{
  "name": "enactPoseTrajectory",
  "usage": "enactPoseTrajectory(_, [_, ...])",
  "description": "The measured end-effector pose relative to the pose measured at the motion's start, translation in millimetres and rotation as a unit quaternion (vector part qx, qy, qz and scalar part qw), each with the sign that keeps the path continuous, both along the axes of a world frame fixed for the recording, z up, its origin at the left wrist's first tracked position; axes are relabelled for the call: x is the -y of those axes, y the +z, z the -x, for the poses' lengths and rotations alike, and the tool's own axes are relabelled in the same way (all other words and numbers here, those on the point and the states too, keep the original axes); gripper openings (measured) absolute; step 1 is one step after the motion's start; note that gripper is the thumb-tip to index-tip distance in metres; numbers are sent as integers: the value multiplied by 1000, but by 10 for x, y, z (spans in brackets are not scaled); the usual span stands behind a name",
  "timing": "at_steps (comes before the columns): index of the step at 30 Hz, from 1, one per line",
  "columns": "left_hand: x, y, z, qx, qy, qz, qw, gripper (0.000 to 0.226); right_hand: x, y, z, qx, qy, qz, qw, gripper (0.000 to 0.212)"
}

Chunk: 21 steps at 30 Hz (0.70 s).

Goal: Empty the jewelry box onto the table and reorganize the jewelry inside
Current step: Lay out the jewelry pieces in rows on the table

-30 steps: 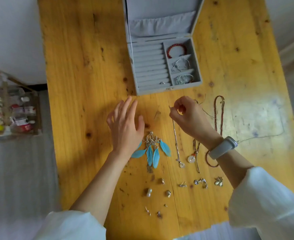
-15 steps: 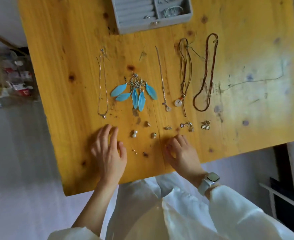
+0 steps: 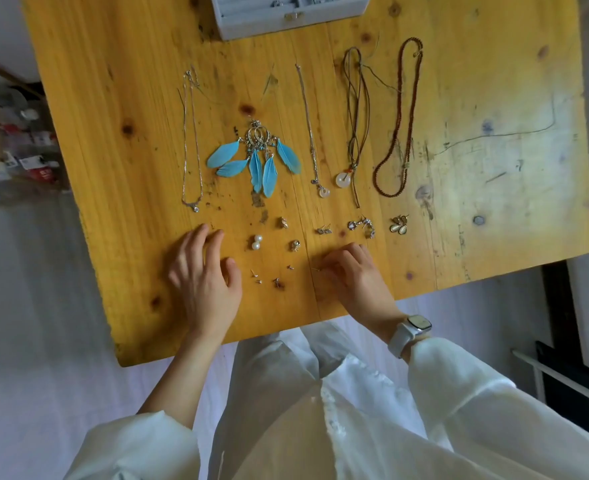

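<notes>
Both hands drop from jewelry box (image 3: 288, 15) to bench (image 3: 476, 98) near edge: left hand (image 3: 204, 275) flat, grip relaxed; right hand (image 3: 353, 275) pinches stud earring (image 3: 315, 269). Sorting earrings next, likely.

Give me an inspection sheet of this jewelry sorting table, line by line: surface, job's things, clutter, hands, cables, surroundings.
Surface: wooden table, knotted, with scuffs and stains at the right.
Job's things: grey box at the far edge, partly out of view; silver chain, feather earrings, cord necklace, bead necklace lie in a row; pearl studs, gold earrings and small studs lie nearer.
Clutter: nothing seen.
Hands: left hand rests open on the table; right hand has curled fingers, grip unclear.
Cables: nothing seen.
Surroundings: shelf of bottles at the left.
</notes>
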<state>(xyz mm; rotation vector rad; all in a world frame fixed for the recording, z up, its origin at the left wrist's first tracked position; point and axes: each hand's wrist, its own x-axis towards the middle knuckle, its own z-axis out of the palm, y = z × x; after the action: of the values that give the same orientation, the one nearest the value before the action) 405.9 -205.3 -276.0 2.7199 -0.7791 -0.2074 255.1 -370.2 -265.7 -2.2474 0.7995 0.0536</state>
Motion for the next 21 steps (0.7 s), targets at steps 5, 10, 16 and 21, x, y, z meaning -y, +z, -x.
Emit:
enactPoseTrajectory(5, [123, 104, -110, 12, 22, 58, 998, 32, 179, 128, -109, 39, -32, -13, 999, 12])
enactPoseTrajectory(10, [620, 321, -594, 31, 13, 129, 991, 30, 534, 400, -686, 83, -35, 18, 996, 11])
enactPoseTrajectory(16, [1355, 468, -1402, 35, -29, 135, 990, 36, 1086, 533, -1715, 113, -49, 74, 990, 16])
enactPoseTrajectory(21, [1773, 352, -1862, -36, -79, 62, 994, 50, 1534, 489, -2549, 64, -85, 113, 988, 21])
